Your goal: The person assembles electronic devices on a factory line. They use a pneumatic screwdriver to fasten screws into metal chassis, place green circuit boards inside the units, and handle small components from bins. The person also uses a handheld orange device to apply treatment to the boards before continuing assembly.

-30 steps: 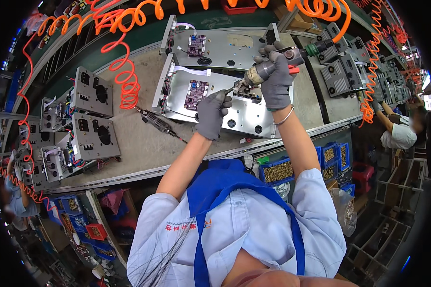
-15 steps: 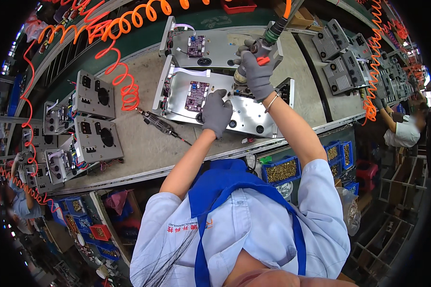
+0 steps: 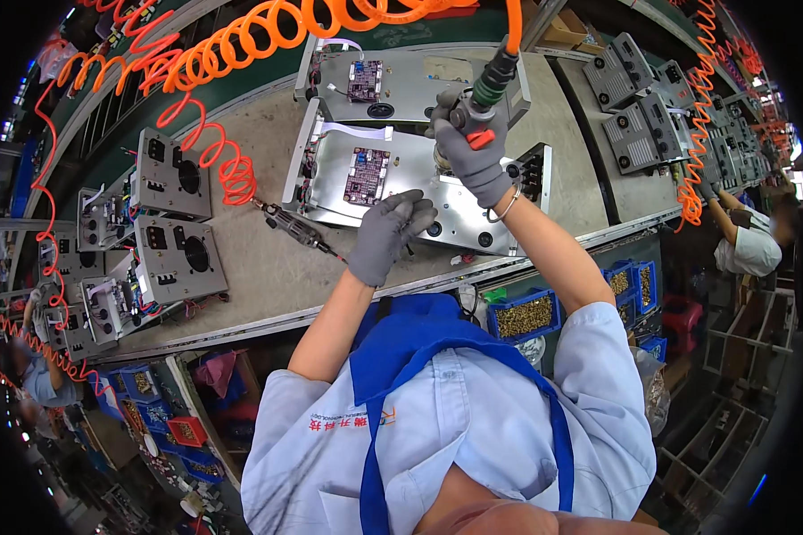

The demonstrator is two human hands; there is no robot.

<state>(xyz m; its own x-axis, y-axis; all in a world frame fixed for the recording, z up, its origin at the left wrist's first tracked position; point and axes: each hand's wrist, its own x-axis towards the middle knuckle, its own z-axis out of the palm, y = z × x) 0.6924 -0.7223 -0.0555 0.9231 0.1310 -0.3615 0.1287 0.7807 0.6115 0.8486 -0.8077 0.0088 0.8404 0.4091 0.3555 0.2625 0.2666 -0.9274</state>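
My right hand (image 3: 475, 150), in a grey glove, is wrapped round an air screwdriver (image 3: 489, 89) with a green collar and a red lever. Its lower end meets the bright metal panel (image 3: 462, 218) of the nearer equipment chassis; my hand partly hides the contact point. My left hand (image 3: 389, 234), gloved too, hovers over the panel's near edge. Its fingers are curled together, and whatever they hold is hidden. A purple circuit board (image 3: 366, 176) lies on the panel, up and left of that hand. Behind stands a second chassis (image 3: 419, 73) with a similar board (image 3: 364, 82).
A second air screwdriver (image 3: 293, 227) lies on the bench to the left, on a coiled orange hose (image 3: 239, 178). Grey units (image 3: 180, 259) stand at the left and more units (image 3: 641, 134) at the right. Blue bins of brass-coloured fasteners (image 3: 524, 317) hang below the bench edge.
My left hand has drawn back from the panel toward me, fingers curling. My right hand and the screwdriver have shifted slightly left, and the tool stands more upright. The orange hose has swung.
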